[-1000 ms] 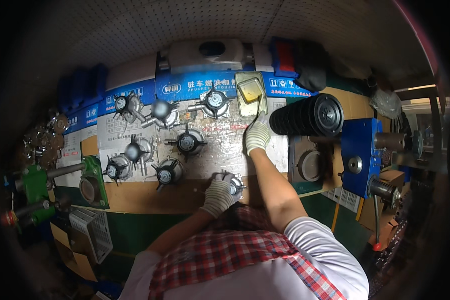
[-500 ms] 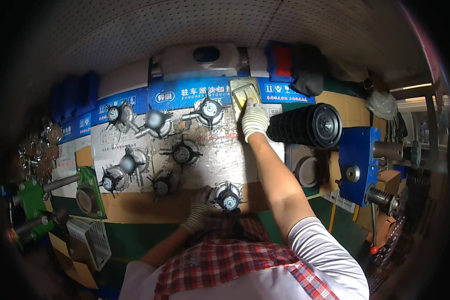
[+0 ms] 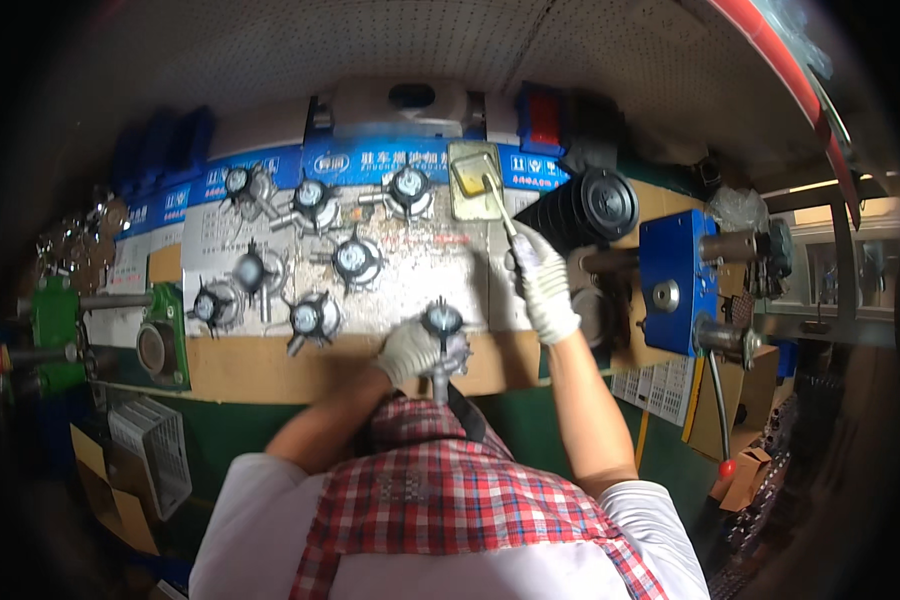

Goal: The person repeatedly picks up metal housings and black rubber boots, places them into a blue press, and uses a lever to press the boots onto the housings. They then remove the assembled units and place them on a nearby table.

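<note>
1. Slim tool (image 3: 503,211) is in our right hand (image 3: 544,285), that grip wrapped round its handle; its tip is over the pale tray (image 3: 475,208), toward the far side of the surface (image 3: 270,370); whether it touches the yellow contents we cannot tell.
2. Our left hand (image 3: 408,352) touches a metal housing (image 3: 454,357) at the near edge; its fingers are partly hidden, so we cannot tell how that grip closes.
3. We judge a light hold and a wipe against the rim best for avoiding drips.
4. Its tip points away from us, slightly left; its long axis slants from hand to tray.
</note>
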Demonstrator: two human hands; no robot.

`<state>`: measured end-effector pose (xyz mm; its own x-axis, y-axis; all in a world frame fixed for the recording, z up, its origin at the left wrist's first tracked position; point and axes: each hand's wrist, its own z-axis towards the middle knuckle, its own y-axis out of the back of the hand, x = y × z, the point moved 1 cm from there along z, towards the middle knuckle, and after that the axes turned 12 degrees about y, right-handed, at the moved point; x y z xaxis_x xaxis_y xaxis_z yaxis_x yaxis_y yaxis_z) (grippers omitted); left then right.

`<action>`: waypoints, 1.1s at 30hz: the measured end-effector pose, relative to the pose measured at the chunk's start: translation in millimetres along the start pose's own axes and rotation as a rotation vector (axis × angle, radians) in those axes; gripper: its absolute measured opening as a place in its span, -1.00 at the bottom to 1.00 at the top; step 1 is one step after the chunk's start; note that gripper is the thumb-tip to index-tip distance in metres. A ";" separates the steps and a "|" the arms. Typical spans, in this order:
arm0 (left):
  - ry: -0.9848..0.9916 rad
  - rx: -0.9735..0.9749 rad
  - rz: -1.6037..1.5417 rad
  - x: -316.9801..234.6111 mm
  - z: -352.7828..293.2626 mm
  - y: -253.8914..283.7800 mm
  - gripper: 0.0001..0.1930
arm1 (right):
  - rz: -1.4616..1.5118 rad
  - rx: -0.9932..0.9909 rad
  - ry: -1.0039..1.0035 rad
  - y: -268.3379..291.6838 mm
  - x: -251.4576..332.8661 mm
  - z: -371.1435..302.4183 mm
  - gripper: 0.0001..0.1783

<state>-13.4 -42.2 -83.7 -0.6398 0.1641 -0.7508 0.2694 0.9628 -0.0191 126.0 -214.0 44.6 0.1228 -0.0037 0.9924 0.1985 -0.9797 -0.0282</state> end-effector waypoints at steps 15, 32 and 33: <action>0.095 0.221 0.134 -143.0 -123.1 29.1 -0.49 | -1.433 0.445 0.950 25.0 113.7 -104.2 -0.61; -0.012 0.159 0.251 -101.8 -94.3 93.7 -0.20 | -0.521 0.164 0.023 16.1 -33.5 13.7 -0.67; -0.066 0.124 0.218 -104.2 -103.2 95.7 -0.12 | -0.666 0.091 0.044 16.4 -67.8 34.4 -0.60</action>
<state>4.8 55.0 60.8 -0.5097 0.3461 -0.7877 0.4844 0.8720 0.0697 154.3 -222.9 -27.3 -0.0938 0.5852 0.8054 0.2999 -0.7548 0.5833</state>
